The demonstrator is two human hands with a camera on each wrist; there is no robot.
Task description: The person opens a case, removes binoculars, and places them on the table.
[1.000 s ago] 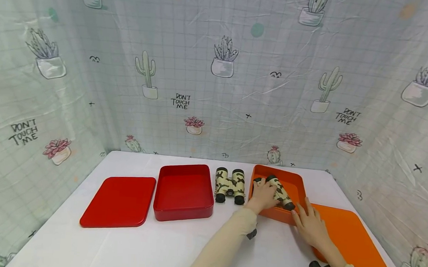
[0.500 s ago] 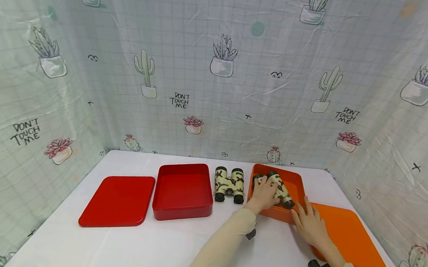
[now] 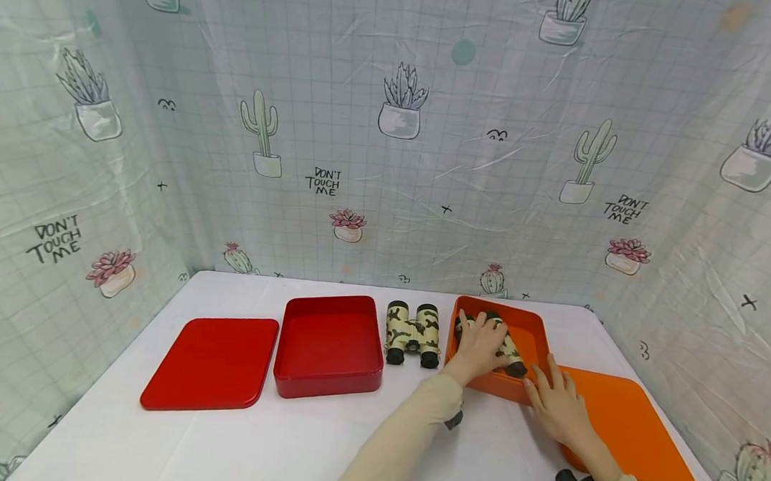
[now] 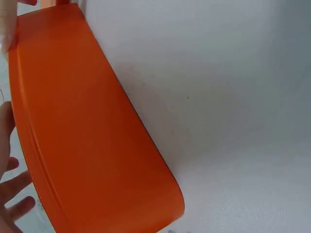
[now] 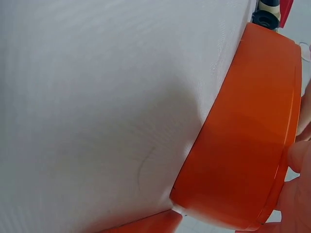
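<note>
In the head view, a pair of camouflage binoculars [image 3: 512, 361] lies at a slant inside the orange box [image 3: 530, 331]. My left hand [image 3: 480, 349] reaches over the box's near wall and grips the binoculars from above, hiding much of them. My right hand [image 3: 556, 402] rests at the near right corner of the same box, fingers spread and mostly straight along the rim. Both wrist views look at the outside of the box's near wall [image 4: 92, 126], with fingertips at its rim.
A second pair of camouflage binoculars [image 3: 414, 333] stands left of the orange box. Farther left are an open red box [image 3: 332, 346] and a flat red lid [image 3: 215, 362]. An orange lid [image 3: 635, 431] lies under my right forearm. A patterned curtain [image 3: 388, 190] encloses the table.
Within the orange box the binoculars have shifted slightly, and my left fingers have moved a little farther across them. My right hand stays at the corner.
</note>
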